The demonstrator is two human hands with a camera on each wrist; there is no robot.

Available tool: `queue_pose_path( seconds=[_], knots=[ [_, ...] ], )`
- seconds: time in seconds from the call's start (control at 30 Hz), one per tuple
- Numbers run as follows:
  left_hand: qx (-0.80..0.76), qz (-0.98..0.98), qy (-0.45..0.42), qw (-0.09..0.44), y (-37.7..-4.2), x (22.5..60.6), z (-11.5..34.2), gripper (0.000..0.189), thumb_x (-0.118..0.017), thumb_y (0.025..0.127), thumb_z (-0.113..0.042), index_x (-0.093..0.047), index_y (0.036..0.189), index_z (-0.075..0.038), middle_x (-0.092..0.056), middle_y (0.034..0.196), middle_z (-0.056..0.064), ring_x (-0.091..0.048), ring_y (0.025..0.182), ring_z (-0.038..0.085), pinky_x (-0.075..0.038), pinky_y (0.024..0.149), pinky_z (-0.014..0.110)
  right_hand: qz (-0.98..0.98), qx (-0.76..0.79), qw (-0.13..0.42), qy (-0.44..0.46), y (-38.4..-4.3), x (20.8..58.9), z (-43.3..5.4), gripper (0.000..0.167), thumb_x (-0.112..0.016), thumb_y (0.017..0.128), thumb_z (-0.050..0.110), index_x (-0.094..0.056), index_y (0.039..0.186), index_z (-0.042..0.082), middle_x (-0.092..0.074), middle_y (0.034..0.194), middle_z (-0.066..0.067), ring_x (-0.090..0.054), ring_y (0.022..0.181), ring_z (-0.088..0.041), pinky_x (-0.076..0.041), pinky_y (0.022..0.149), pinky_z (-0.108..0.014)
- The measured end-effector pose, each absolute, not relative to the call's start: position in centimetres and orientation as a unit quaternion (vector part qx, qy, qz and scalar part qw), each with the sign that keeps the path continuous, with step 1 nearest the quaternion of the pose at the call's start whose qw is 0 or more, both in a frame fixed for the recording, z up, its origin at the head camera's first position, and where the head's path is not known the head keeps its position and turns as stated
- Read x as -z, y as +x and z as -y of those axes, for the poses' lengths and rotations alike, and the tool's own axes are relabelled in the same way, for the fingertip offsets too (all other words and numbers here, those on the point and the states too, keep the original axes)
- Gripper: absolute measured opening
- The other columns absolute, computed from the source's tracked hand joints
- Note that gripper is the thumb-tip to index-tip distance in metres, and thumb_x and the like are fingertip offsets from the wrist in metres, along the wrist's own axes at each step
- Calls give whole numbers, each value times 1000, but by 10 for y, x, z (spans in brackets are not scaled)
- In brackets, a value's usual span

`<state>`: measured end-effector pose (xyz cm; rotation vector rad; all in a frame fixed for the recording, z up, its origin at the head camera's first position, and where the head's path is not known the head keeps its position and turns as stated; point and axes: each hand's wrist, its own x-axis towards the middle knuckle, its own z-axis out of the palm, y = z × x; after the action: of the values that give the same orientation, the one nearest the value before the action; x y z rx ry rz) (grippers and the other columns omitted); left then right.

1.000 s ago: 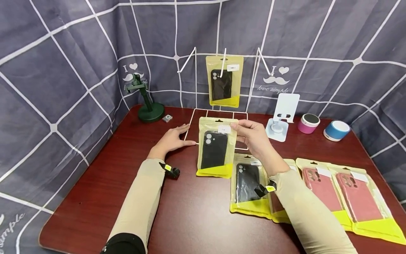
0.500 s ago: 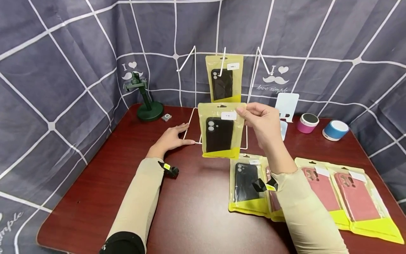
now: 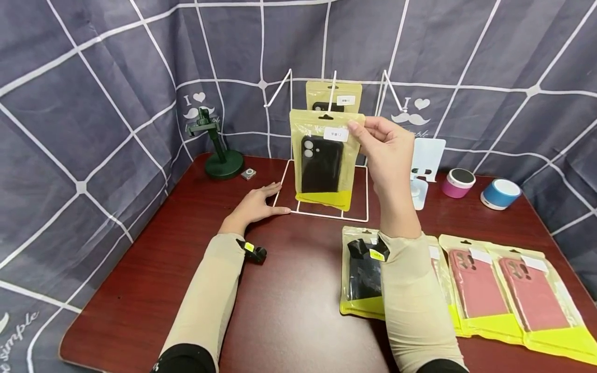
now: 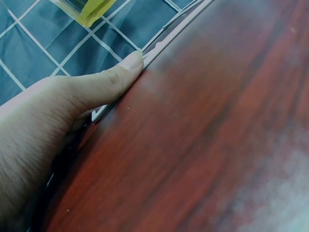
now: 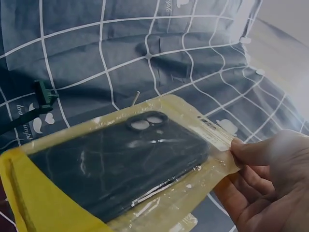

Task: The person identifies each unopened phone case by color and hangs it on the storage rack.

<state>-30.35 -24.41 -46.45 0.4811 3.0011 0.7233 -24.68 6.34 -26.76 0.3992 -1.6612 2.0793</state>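
Observation:
My right hand (image 3: 389, 155) pinches the upper right corner of a yellow, clear-fronted pouch holding a black phone case (image 3: 322, 165), held upright in the air. In the right wrist view the phone case (image 5: 130, 159) shows two round camera holes, with the thumb on the pouch front. Behind it, a similar packaged phone case (image 3: 313, 92) hangs on the middle hook of a white wire rack (image 3: 332, 96), largely covered. My left hand (image 3: 254, 207) lies at the left of the rack's base with fingers and thumb extended. In the left wrist view its thumb (image 4: 113, 82) touches the white base wire.
More packaged phone cases lie at the right: a black one (image 3: 364, 277) partly under my right forearm and pink ones (image 3: 480, 285). A white phone stand (image 3: 428, 155), a pink speaker (image 3: 458, 183) and a blue speaker (image 3: 500, 194) stand behind them. A green stand (image 3: 224, 163) is back left.
My right hand has raised the packaged black phone case from near the table to just before the middle hook, now overlapping the hanging one. My left hand has stayed at the rack's base.

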Motion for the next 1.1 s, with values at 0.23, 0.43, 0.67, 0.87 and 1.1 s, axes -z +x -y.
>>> queue_pose_path(
  seconds=[0.23,0.43,0.67,0.87,1.1],
  knots=[
    [-236,-959,155,2,-303,464,242,105,-63,74,-83,-39,156,-23,-34,162,3,-31,148,26,-30,117,48,638,-708,276,128,-255,268,-64,14,-86,82,15,-80,86,3,-70,66,0,-54,54,-7,-41,52,-21],
    [-239,-959,154,-3,-305,466,243,106,-62,73,-85,-40,156,-23,-35,161,2,-31,148,24,-31,117,46,657,-685,294,116,-263,271,-63,17,-86,82,20,-80,86,5,-69,66,4,-54,56,-6,-38,54,-22],
    [-235,-959,157,4,-303,466,243,104,-64,75,-82,-39,156,-22,-33,162,3,-29,149,24,-29,118,48,657,-681,303,111,-272,280,-59,20,-85,84,22,-80,91,4,-73,73,4,-63,62,-4,-46,59,-19],
    [-234,-959,161,8,-304,467,242,106,-63,74,-84,-38,157,-22,-33,162,1,-28,150,22,-29,118,48,662,-672,318,99,-278,287,-59,20,-84,85,22,-80,93,4,-74,76,2,-64,64,-5,-48,60,-19],
    [-240,-958,158,-1,-303,468,243,105,-63,74,-83,-39,156,-22,-34,162,2,-29,149,24,-30,117,49,654,-676,323,108,-286,291,-59,18,-81,87,17,-79,97,2,-76,83,-5,-66,68,-5,-47,61,-19]
  ],
)
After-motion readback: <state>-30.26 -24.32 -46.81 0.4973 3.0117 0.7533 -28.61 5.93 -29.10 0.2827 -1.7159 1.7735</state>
